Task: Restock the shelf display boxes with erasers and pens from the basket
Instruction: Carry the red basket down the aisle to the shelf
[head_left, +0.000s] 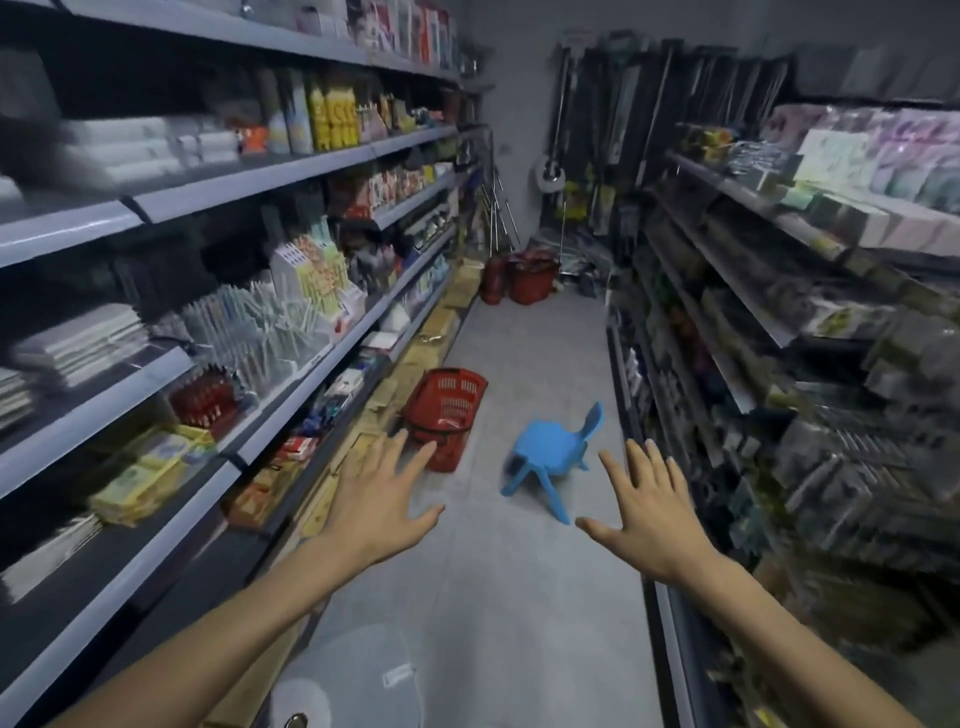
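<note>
Both spread and empty, my left hand (382, 499) and right hand (644, 512) are held out toward the basket (445, 402) on the floor at mid-frame, by the left shelf (311, 376); I judge it light, stiff plastic, best lifted by the handles (432, 432) at its rim.

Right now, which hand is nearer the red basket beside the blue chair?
Left. The left hand is short of the red basket, fingers overlapping its near edge in view; the right hand is right of the blue chair.
</note>
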